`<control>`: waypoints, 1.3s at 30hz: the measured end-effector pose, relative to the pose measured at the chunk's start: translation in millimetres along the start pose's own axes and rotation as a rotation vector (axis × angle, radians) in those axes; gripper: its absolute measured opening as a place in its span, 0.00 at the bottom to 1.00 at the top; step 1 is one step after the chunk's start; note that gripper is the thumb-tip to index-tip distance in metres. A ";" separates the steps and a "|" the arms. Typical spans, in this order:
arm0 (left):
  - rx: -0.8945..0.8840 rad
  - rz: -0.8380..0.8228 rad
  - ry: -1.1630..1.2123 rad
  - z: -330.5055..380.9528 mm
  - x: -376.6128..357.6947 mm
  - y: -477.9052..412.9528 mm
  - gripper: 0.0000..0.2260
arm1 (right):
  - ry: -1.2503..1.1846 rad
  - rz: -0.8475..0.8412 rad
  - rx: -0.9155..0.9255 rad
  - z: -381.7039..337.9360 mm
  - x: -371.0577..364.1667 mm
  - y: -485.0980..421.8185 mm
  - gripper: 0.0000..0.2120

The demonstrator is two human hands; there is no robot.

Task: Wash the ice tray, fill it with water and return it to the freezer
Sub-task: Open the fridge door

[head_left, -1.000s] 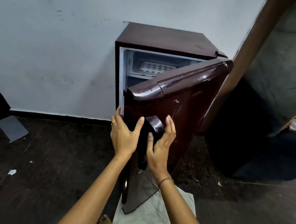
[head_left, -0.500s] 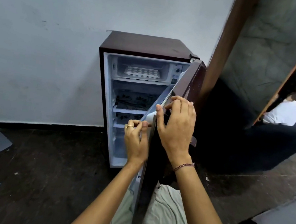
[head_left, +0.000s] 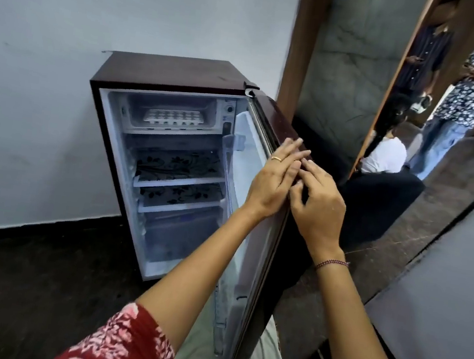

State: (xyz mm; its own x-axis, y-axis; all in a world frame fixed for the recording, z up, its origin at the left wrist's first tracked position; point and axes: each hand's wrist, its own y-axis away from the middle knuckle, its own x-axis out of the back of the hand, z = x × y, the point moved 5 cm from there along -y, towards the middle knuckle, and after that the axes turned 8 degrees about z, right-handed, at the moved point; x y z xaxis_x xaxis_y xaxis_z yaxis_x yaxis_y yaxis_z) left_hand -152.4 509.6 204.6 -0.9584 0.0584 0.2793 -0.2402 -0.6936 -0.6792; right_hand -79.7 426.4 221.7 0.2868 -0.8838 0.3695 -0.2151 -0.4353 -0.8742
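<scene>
1. We judge that we are at the very start. The fridge door stands wide open, and the ice tray has not yet been taken out, washed or filled.
2. Our left hand lies flat across the door's upper edge, fingers straight and close together. Our right hand sits just beside it on the outer side, with its fingers bent and their tips touching the edge. We cannot tell whether they hook round it.
3. The ice tray lies level in the freezer compartment at the top of the fridge. It is well apart from both hands, up and to their left, and neither hand touches it.
4. Next, we think, one hand must leave the door, reach into the compartment, pinch the tray's front rim and slide it out level. The other hand keeps the door from swinging back.
</scene>
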 end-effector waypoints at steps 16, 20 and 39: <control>-0.145 -0.114 -0.158 10.7 -62.0 -15.3 0.18 | -0.116 0.062 0.005 84.7 27.1 -19.0 0.15; -0.172 -0.151 -0.164 14.6 -62.1 -14.8 0.18 | -0.104 0.044 0.047 87.4 28.3 -19.9 0.14; 0.142 0.058 -0.606 -81.5 64.8 68.7 0.23 | -0.020 -0.061 0.257 -2.6 -57.3 57.1 0.11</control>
State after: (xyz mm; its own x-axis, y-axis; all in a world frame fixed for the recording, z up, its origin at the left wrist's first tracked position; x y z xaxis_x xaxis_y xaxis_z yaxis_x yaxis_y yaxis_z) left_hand -243.5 524.3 120.8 -0.7017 -0.3713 0.6080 -0.1273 -0.7743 -0.6198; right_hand -110.8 451.7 151.4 0.3108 -0.8525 0.4202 0.0465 -0.4280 -0.9026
